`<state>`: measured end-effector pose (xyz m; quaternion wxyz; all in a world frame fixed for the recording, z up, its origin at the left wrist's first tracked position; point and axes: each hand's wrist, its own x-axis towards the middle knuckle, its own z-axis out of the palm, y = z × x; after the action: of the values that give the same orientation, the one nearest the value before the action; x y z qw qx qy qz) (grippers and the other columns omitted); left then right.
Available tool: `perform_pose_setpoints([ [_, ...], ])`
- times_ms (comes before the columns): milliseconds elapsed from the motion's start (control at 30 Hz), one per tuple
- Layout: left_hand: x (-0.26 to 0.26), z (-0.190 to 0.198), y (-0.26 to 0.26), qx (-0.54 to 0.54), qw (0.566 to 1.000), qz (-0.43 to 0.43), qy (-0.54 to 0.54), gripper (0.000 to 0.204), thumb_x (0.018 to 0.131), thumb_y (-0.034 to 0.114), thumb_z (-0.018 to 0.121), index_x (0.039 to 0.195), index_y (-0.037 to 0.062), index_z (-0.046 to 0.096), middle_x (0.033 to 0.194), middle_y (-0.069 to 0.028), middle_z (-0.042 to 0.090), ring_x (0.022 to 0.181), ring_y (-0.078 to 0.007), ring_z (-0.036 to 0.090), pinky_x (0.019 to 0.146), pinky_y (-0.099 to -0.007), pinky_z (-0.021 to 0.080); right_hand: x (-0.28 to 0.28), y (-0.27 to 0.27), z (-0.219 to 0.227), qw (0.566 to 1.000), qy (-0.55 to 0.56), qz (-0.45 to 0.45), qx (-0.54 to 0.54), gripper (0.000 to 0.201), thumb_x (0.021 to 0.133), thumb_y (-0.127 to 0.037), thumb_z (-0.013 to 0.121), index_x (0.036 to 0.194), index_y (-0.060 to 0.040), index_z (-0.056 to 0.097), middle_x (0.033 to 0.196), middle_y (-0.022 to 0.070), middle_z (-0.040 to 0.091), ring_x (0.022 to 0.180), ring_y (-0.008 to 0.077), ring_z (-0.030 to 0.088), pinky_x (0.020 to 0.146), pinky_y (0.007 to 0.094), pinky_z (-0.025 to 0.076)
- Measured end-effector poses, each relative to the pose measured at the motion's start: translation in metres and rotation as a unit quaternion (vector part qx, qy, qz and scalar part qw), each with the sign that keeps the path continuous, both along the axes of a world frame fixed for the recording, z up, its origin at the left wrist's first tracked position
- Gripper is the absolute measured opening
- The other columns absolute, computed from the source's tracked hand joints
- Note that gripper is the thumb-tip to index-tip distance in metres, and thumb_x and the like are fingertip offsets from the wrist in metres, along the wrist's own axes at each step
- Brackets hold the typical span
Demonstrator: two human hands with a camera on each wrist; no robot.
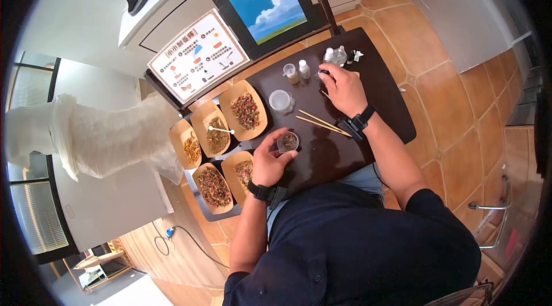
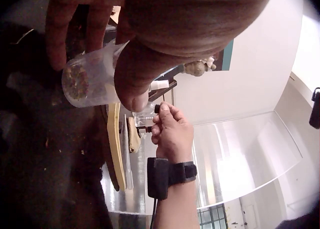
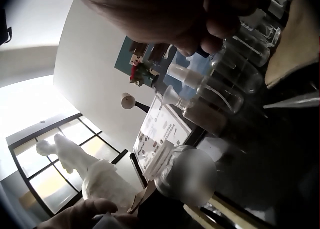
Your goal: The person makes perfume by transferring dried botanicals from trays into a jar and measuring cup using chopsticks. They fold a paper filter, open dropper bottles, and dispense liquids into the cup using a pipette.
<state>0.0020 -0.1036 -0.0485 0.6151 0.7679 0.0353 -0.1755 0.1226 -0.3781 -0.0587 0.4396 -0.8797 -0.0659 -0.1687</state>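
Observation:
My left hand (image 1: 271, 159) grips a clear plastic cup (image 1: 288, 142) with a little dried herb mix at its bottom, fingers and thumb around its side. In the left wrist view the same cup (image 2: 92, 81) shows its flecked contents. Farther along the dark table, my right hand (image 1: 347, 90) pinches a small black cap (image 2: 157, 109) between thumb and fingers. A clear bottle (image 3: 240, 71) stands right under that cap in the right wrist view. Beside it are a spray bottle (image 1: 304, 69) and a small bottle of beige powder (image 1: 291, 73).
Several paper trays of dried flowers and herbs (image 1: 246, 113) line the left side; a white spoon (image 1: 221, 130) lies in one. Another clear cup (image 1: 280, 100), two wooden sticks (image 1: 323, 123) and more small bottles (image 1: 329, 55) share the table. An illustrated sign (image 1: 198, 56) stands behind.

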Motion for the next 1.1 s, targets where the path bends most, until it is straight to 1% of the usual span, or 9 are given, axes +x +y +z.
perform_pose_setpoints([
  [67, 0.0, 0.001, 0.0, -0.002, 1.0, 0.006, 0.002, 0.067, 0.087, -0.009, 0.085, 0.148, 0.0072, 0.065, 0.144, -0.005, 0.069, 0.127, -0.0181, 0.068, 0.102, -0.0339, 0.06, 0.01, 0.002, 0.001, 1.0, 0.013, -0.005, -0.022, 0.021, 0.104, -0.016, 0.072, 0.122, -0.0061, 0.074, 0.103, 0.0203, 0.079, 0.094, 0.0419, 0.076, 0.079, 0.0462, 0.06],
  [167, -0.001, 0.0, -0.001, 0.005, 1.0, 0.01, -0.007, 0.067, 0.087, -0.009, 0.085, 0.148, 0.0074, 0.065, 0.143, -0.0052, 0.069, 0.127, -0.0178, 0.068, 0.102, -0.0339, 0.06, 0.027, 0.008, -0.009, 0.999, -0.012, -0.01, -0.048, 0.022, 0.105, -0.02, 0.069, 0.124, -0.0099, 0.073, 0.099, 0.0223, 0.078, 0.091, 0.0447, 0.075, 0.078, 0.0543, 0.059],
  [467, -0.002, -0.005, 0.001, -0.026, 1.0, 0.01, -0.009, 0.068, 0.087, -0.009, 0.085, 0.149, 0.0078, 0.064, 0.143, -0.0048, 0.069, 0.128, -0.0174, 0.068, 0.101, -0.0329, 0.059, 0.038, 0.02, -0.003, 0.996, 0.021, -0.028, -0.083, 0.032, 0.103, -0.018, 0.071, 0.132, -0.0046, 0.071, 0.095, 0.0228, 0.078, 0.091, 0.0455, 0.074, 0.079, 0.0503, 0.059],
  [600, -0.001, -0.003, 0.0, -0.007, 1.0, 0.008, -0.002, 0.068, 0.087, -0.009, 0.086, 0.149, 0.0076, 0.064, 0.142, -0.0043, 0.069, 0.128, -0.0177, 0.068, 0.103, -0.0337, 0.059, 0.02, 0.011, 0.008, 0.999, 0.024, -0.009, -0.018, 0.031, 0.103, -0.018, 0.07, 0.131, -0.0057, 0.072, 0.093, 0.0223, 0.077, 0.086, 0.043, 0.076, 0.075, 0.0519, 0.059],
  [667, -0.002, 0.0, -0.001, -0.007, 1.0, 0.013, 0.004, 0.068, 0.086, -0.01, 0.086, 0.149, 0.0077, 0.064, 0.142, -0.0042, 0.069, 0.127, -0.0178, 0.068, 0.104, -0.0339, 0.059, 0.004, 0.002, 0.014, 0.994, -0.057, -0.054, 0.081, 0.025, 0.102, -0.013, 0.072, 0.126, -0.0057, 0.075, 0.085, 0.0202, 0.076, 0.074, 0.0367, 0.076, 0.066, 0.0442, 0.058],
  [733, -0.002, 0.002, -0.002, -0.012, 1.0, 0.012, -0.004, 0.068, 0.087, -0.011, 0.085, 0.149, 0.0074, 0.064, 0.141, -0.0042, 0.069, 0.127, -0.0178, 0.068, 0.104, -0.034, 0.059, -0.003, -0.017, 0.022, 0.985, -0.09, -0.12, 0.08, 0.019, 0.101, -0.009, 0.074, 0.119, -0.0045, 0.077, 0.08, 0.0161, 0.075, 0.065, 0.0239, 0.074, 0.062, 0.0362, 0.056],
  [867, 0.0, 0.0, -0.001, -0.017, 1.0, 0.007, 0.001, 0.068, 0.087, -0.011, 0.085, 0.149, 0.0069, 0.064, 0.141, -0.0044, 0.069, 0.127, -0.0179, 0.068, 0.104, -0.0339, 0.059, 0.008, -0.058, 0.009, 0.975, -0.043, -0.197, 0.092, 0.02, 0.1, -0.009, 0.074, 0.119, -0.0015, 0.076, 0.08, 0.0135, 0.076, 0.065, 0.0214, 0.073, 0.064, 0.0359, 0.056],
  [1000, -0.001, 0.001, -0.001, 0.0, 1.0, 0.004, -0.006, 0.065, 0.088, -0.009, 0.085, 0.148, 0.0067, 0.065, 0.142, -0.0052, 0.069, 0.126, -0.0176, 0.069, 0.102, -0.0348, 0.061, 0.021, -0.078, 0.008, 0.976, -0.035, -0.195, 0.086, 0.023, 0.099, -0.011, 0.074, 0.121, -0.0057, 0.077, 0.083, 0.0123, 0.076, 0.071, 0.026, 0.073, 0.068, 0.039, 0.056],
  [1100, -0.001, -0.001, -0.001, -0.001, 1.0, 0.007, -0.003, 0.067, 0.088, -0.01, 0.084, 0.149, 0.0073, 0.064, 0.142, -0.0047, 0.069, 0.128, -0.0178, 0.068, 0.103, -0.0339, 0.06, 0.026, -0.079, 0.014, 0.987, 0.037, -0.156, -0.022, 0.034, 0.097, -0.011, 0.072, 0.13, -0.0114, 0.075, 0.097, 0.0131, 0.07, 0.087, 0.0337, 0.071, 0.078, 0.0454, 0.058],
])
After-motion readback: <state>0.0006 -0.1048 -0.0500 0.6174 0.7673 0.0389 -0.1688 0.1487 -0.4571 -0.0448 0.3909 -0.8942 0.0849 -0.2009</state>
